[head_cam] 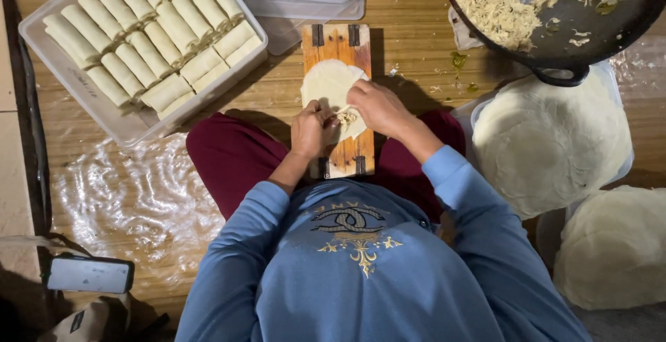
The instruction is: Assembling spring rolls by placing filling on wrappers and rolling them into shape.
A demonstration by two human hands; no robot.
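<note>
The left hand (313, 128) is curled nearly closed, its fingertips pinching the near edge of a round pale wrapper (331, 85) where a small heap of shredded filling (346, 117) sits. The right hand (378, 106) lies flatter, fingers bent down onto the same wrapper just beside the filling, pressing rather than gripping. The wrapper lies on one wooden board (340, 44) across the person's lap. One white tray (76, 78) at the upper left holds finished rolls (149, 33) in three rows; about two dozen show, though the exact count is hard to tell. One dark pan (583, 33) of shredded filling sits at the upper right, with two stacks of wrappers (551, 141) below it. One phone (90, 274) lies on the floor at the lower left
</note>
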